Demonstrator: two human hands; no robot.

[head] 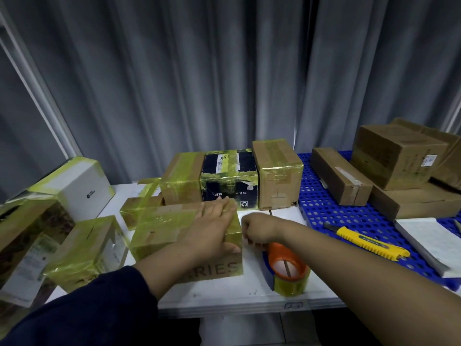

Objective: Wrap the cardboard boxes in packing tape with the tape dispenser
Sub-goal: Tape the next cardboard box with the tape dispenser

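left hand flat, fingers straight on 1 taped box, table front centre | right hand curled beside it, contents cannot tell | 1 tape dispenser under right forearm | 3 back-row boxes | 1 yellow knife

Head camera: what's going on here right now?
A person is taping a cardboard box at the front of the white table. The left hand lies flat on the box's yellowish tape. The right hand is curled beside the box, just above the tape dispenser; what it grips is hidden. Taped boxes stand behind and left; plain brown boxes wait on the right.
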